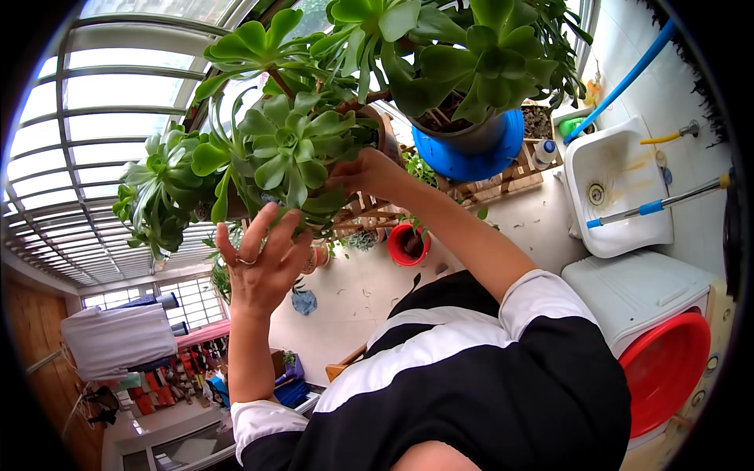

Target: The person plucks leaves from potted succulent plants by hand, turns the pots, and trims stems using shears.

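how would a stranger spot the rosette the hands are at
From the barred window, move right to the succulents. Just above the left hand and left of the right hand is the rosette. Unlike the one above the blue dish, it has both hands beside it.

White sink (620,174), blue hose (628,76), large red basin (667,377)

The fingertips of the right hand (367,174) vanish among the leaves of the succulent (289,147), so their grip cannot be told; whether the left hand (271,263) pinches a leaf is equally unclear. The larger plant (493,64) is cut by the top edge. Foliage hides much of the wooden stand (503,185); near its right end, the bottle's (543,154) lettering is too small to read.
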A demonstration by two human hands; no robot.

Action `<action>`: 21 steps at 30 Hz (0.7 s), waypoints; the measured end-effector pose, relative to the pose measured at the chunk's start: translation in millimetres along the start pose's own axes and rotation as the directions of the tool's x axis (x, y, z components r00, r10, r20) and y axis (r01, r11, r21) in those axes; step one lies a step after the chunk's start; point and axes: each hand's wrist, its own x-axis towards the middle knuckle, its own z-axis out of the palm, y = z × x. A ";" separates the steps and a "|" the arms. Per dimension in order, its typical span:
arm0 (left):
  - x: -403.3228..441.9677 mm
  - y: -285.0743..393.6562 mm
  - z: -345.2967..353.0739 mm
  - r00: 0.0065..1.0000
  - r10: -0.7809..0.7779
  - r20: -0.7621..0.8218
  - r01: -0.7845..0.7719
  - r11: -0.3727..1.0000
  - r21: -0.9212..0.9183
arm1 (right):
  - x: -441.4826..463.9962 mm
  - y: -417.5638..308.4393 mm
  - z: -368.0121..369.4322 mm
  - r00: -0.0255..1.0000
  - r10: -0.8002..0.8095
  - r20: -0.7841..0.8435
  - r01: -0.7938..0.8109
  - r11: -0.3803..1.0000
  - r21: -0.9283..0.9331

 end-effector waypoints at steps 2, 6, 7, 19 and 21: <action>1.7 -1.3 -1.3 1.000 -0.006 -0.005 0.006 1.000 0.008 | -1.8 -0.7 0.5 1.000 -0.007 0.002 0.007 0.999 0.032; 1.1 -2.1 1.2 1.000 -0.008 0.006 0.009 1.000 -0.013 | -0.8 5.6 5.8 0.994 -0.080 -0.074 0.083 0.996 0.042; 1.4 -2.5 1.9 1.000 -0.016 0.001 0.016 1.000 -0.016 | -0.1 6.7 7.4 0.994 -0.081 -0.076 0.085 0.995 0.043; 5.5 -3.1 0.0 0.996 -0.071 -0.062 0.066 0.994 -0.084 | -30.3 -38.8 6.5 0.909 -0.301 -0.288 -0.021 0.656 -0.754; 5.2 -2.7 2.2 0.994 -0.063 -0.089 0.057 0.995 -0.077 | -41.8 -40.2 7.9 0.921 -0.213 -0.326 -0.029 0.798 -0.602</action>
